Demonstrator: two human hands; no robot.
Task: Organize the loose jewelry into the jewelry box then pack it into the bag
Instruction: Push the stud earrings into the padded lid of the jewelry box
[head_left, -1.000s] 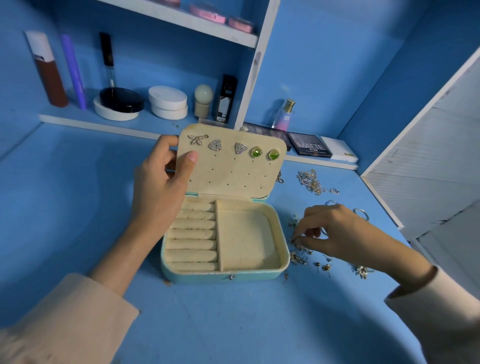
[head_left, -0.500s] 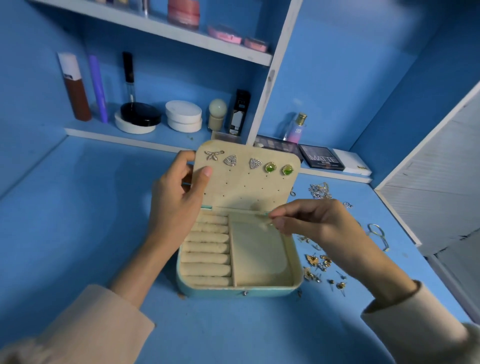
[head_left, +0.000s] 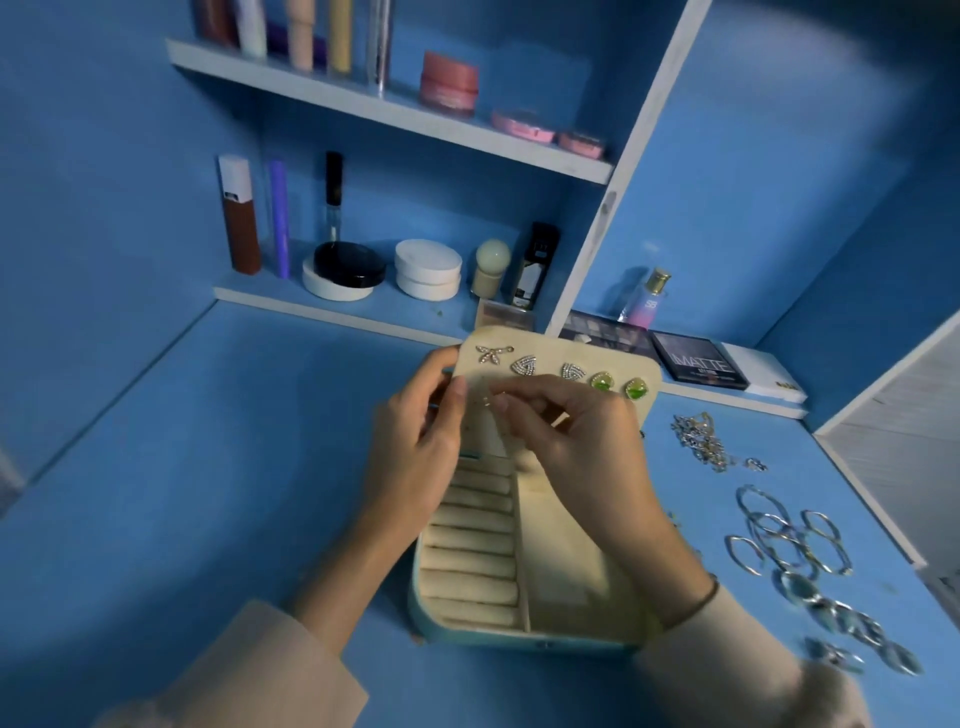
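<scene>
The jewelry box (head_left: 519, 638) sits open on the blue surface (head_left: 208, 493), right in front of the person. It is light blue outside and cream inside. On its left side are soft rolls (head_left: 467, 551) in a row, and on its right is one wide space (head_left: 566, 587). The lid (head_left: 613, 364) stands up at the back. Five earrings are stuck along its top: a bow one (head_left: 493, 353), two sparkly triangles (head_left: 523, 366) and two green ones (head_left: 602, 383). The left hand (head_left: 415, 447) has its grip curled round the lid's left edge. The right hand (head_left: 587, 441) has its grip pinching a small earring (head_left: 488, 400) against the lid. A silver chain pile (head_left: 698, 441) and shiny hoops (head_left: 784, 535) lie loose on the surface, to the right of the box
</scene>
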